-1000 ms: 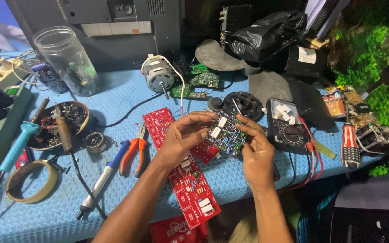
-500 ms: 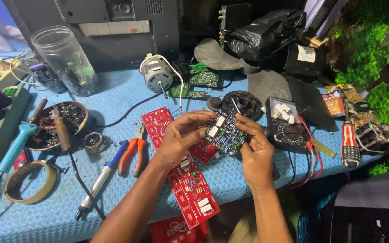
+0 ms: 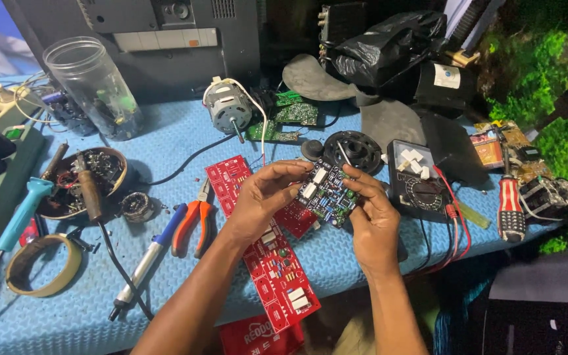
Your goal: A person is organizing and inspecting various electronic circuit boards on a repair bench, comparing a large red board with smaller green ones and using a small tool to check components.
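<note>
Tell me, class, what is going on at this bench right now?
A person holds a small dark circuit board with both hands: the left hand at its left edge, the right hand at its right. It is lifted over a long red board lying on the blue table. Pliers lie to the left, a multimeter to the right.

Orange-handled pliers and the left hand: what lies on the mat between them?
In the head view, only the long red circuit board lies between the pliers and the left hand.
</note>
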